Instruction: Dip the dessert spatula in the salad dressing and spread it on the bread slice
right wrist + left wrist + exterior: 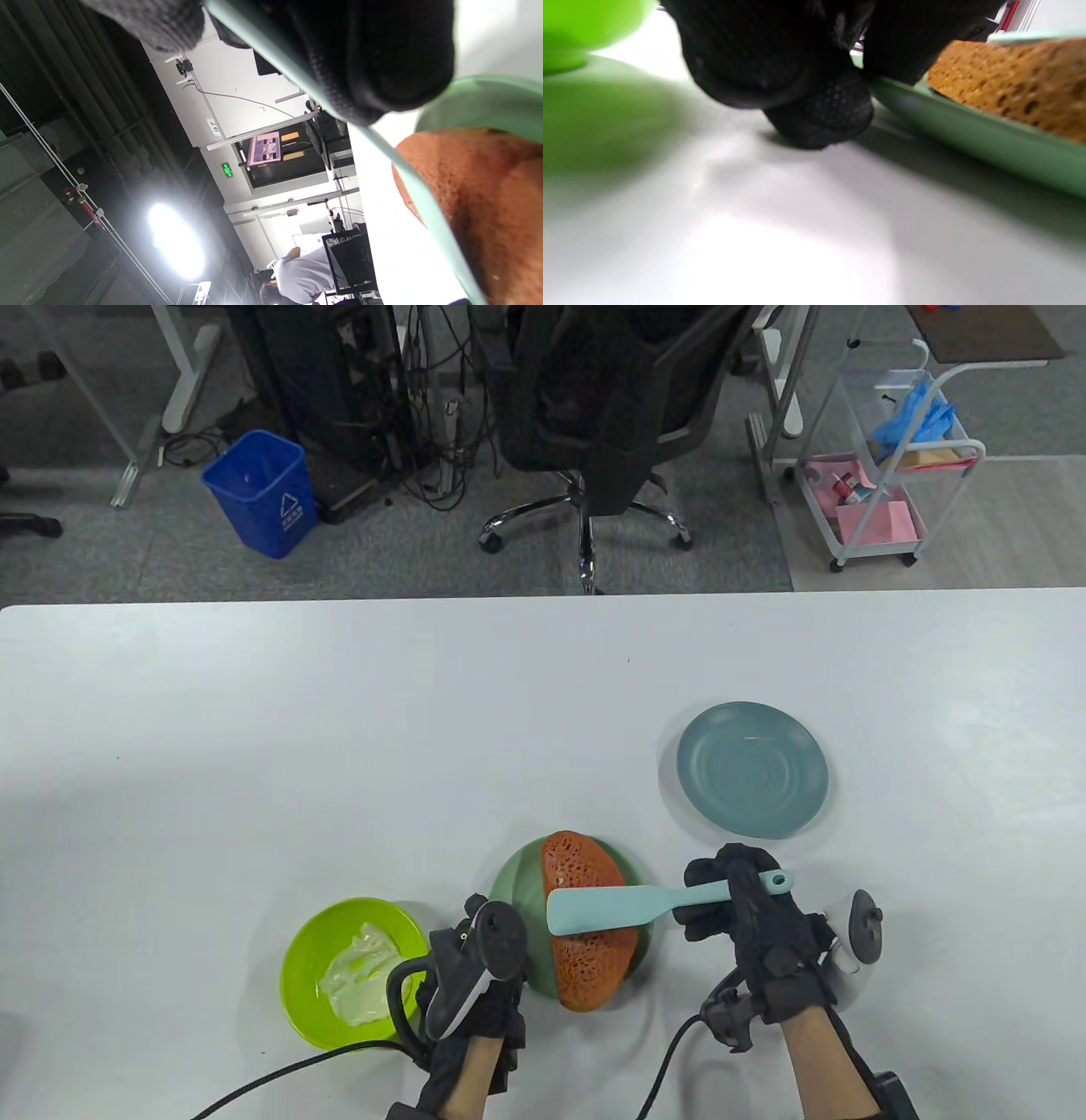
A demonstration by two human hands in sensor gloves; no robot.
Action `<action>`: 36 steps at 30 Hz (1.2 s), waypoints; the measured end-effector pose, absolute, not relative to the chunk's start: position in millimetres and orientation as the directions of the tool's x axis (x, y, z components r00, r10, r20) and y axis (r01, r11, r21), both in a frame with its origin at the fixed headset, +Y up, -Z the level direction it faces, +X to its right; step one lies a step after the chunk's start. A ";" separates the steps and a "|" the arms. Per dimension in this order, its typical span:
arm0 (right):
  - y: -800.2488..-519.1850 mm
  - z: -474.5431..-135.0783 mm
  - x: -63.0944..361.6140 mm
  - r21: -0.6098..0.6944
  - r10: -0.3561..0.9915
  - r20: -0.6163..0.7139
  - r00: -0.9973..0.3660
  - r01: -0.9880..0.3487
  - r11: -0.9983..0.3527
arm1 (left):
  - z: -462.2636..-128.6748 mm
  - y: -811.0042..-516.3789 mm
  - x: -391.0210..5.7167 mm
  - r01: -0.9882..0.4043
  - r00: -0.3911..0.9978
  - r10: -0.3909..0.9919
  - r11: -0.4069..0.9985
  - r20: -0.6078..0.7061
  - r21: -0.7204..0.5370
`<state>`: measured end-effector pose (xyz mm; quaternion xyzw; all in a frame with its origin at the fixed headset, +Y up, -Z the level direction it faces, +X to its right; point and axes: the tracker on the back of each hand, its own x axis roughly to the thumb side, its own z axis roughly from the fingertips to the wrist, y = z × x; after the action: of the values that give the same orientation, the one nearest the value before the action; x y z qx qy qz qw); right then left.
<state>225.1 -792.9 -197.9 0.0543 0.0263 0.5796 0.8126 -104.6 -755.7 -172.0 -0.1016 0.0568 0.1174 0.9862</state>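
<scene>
A brown porous bread slice (587, 933) lies on a green plate (516, 891) near the table's front. My right hand (736, 903) grips the handle of a light blue spatula (607, 909), whose flat blade lies across the bread. A lime green bowl (299, 971) with pale dressing (361, 976) stands to the left. My left hand (475, 976) rests between bowl and plate; in the left wrist view its fingertips (818, 114) touch the table beside the plate rim (967, 127). The bread also shows in the right wrist view (479, 203) under the spatula's edge (407, 173).
A blue-grey plate (752, 769) stands behind my right hand. Glove cables trail off the front edge. Beyond the table's far edge are an office chair (594, 415), a blue bin (261, 492) and a cart (891, 475).
</scene>
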 end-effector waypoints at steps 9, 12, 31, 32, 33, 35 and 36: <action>-787.5 -193.6 230.4 0.043 0.963 -0.006 0.270 -0.962 0.270 | -171.9 -757.7 -106.6 -0.270 0.958 0.246 0.946 -0.146 -0.179; -783.2 -191.7 233.0 0.020 0.966 0.007 0.259 -0.966 0.259 | -172.0 -758.4 -107.1 -0.273 0.957 0.249 0.946 -0.147 -0.177; -771.7 -180.1 266.5 -0.125 0.962 0.089 0.256 -0.956 0.266 | -170.1 -759.9 -108.5 -0.272 0.957 0.251 0.950 -0.145 -0.155; -772.8 -180.2 265.5 -0.128 0.955 0.100 0.278 -0.948 0.290 | -169.9 -760.1 -108.6 -0.272 0.957 0.251 0.950 -0.144 -0.154; -773.3 -180.4 264.5 -0.127 0.950 0.109 0.293 -0.944 0.305 | -169.8 -760.2 -108.9 -0.272 0.957 0.251 0.950 -0.142 -0.151; -773.4 -181.2 261.3 -0.106 0.940 0.127 0.316 -0.938 0.329 | -169.8 -760.2 -109.0 -0.271 0.957 0.251 0.951 -0.144 -0.149; -773.2 -181.7 259.4 -0.090 0.939 0.132 0.317 -0.940 0.330 | -169.7 -760.2 -108.9 -0.270 0.958 0.250 0.952 -0.144 -0.147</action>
<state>259.4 -773.2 -181.7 0.0018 -0.0803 0.5788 0.8115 -108.9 -760.2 -169.7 -0.0829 0.0619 0.1318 0.9859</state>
